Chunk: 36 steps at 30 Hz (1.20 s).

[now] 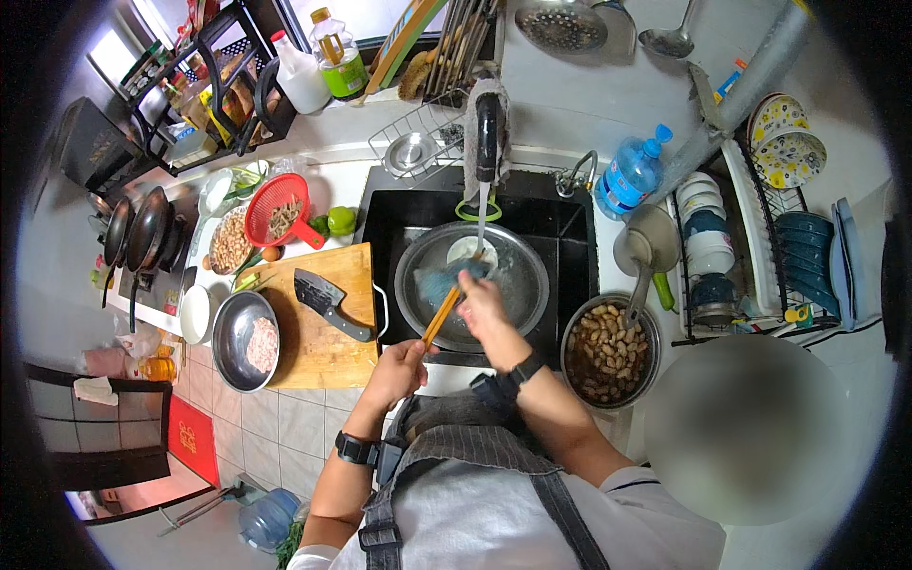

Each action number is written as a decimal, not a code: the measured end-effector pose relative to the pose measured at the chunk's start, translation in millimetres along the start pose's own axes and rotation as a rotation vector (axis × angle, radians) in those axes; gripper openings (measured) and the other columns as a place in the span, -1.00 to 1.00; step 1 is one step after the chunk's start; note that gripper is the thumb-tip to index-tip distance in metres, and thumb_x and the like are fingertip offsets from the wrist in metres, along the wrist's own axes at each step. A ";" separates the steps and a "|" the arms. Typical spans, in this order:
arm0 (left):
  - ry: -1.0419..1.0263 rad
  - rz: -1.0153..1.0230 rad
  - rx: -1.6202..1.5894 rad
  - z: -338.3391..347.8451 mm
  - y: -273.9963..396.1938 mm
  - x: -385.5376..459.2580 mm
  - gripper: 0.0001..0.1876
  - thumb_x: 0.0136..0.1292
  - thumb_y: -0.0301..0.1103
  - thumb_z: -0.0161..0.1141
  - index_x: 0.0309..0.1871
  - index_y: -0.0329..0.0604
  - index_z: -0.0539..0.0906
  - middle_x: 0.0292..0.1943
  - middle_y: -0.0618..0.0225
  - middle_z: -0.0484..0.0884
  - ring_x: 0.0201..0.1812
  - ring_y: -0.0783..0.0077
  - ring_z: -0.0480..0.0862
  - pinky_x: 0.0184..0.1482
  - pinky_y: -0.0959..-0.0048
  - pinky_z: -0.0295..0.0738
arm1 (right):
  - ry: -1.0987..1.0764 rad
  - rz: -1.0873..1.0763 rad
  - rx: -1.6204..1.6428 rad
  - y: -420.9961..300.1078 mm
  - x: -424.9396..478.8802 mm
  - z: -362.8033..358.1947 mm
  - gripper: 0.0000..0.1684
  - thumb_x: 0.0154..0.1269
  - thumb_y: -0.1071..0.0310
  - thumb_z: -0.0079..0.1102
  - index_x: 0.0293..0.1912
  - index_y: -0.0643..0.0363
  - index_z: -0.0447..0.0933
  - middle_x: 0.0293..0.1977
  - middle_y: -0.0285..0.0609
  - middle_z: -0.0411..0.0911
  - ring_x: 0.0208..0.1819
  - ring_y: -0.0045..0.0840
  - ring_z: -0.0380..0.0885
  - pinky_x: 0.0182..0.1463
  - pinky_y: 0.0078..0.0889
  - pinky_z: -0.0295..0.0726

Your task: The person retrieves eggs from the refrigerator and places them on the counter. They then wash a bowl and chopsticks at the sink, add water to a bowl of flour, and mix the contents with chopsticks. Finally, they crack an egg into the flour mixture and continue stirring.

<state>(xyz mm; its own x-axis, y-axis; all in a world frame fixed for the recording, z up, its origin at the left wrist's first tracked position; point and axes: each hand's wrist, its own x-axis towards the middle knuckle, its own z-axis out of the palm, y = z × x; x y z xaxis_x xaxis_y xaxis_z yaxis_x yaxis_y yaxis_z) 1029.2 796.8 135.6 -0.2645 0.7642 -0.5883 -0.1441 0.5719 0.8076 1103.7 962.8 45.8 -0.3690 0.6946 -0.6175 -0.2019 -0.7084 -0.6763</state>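
My left hand (400, 372) grips the near ends of a pair of wooden chopsticks (440, 318) in front of the sink. At their far end my right hand (484, 305) holds a blue-grey dishcloth (438, 285), blurred and partly hidden by the fingers. Both hands meet over a wide metal basin (403, 299) set in the black sink (573, 285). Water runs from the towel-wrapped faucet (489, 139) into the basin. A white bowl (462, 249) lies in it, under the stream and partly covered by the cloth.
Left of the sink, a cleaver (320, 292) lies on a wooden cutting board (342, 267), beside a metal bowl of minced meat (262, 345). A red colander (305, 192) stands behind. At right are a pot of peanuts (614, 356), a ladle (641, 263) and a dish rack (685, 285).
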 end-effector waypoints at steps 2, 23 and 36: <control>-0.021 -0.017 0.027 2.9 -2.0 2.0 -0.60 0.42 -0.15 -0.27 -0.10 -0.31 0.49 -0.73 0.34 0.48 -0.83 0.64 0.29 -0.78 0.63 0.15 | -0.050 0.043 -0.002 7.9 -5.9 -0.1 -0.74 0.22 0.22 0.16 -0.42 0.18 0.38 -0.68 -0.36 0.29 -0.79 -0.65 0.18 -0.78 -0.53 0.13; -0.132 -0.024 -0.128 0.8 -13.2 2.4 -0.43 0.36 0.08 -0.26 0.23 -0.19 0.23 0.03 0.14 0.47 -0.11 0.31 0.58 -0.24 0.50 0.54 | 0.136 -0.268 -0.165 -16.5 40.6 -8.5 -0.61 0.29 0.13 0.06 -0.46 0.26 0.32 -0.57 -0.30 0.33 -0.51 -0.63 0.24 -0.46 -0.40 0.29; -0.048 -0.015 -0.519 -5.8 -29.1 13.6 -0.72 0.38 -0.17 -0.10 -0.12 -0.18 0.50 -0.45 0.46 0.48 -0.61 0.68 0.37 -0.67 0.70 0.23 | 0.022 -0.222 -0.177 -7.5 7.7 10.3 -0.66 0.30 0.15 0.04 -0.41 0.25 0.37 -0.51 -0.33 0.36 -0.48 -0.65 0.27 -0.41 -0.47 0.30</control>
<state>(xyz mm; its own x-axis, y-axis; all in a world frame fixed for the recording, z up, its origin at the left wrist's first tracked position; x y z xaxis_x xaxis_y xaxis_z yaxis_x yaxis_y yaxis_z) 1024.3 788.8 104.3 -0.2161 0.7771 -0.5911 -0.6045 0.3690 0.7061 1093.0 972.1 50.3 -0.3136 0.8343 -0.4535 -0.1137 -0.5071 -0.8543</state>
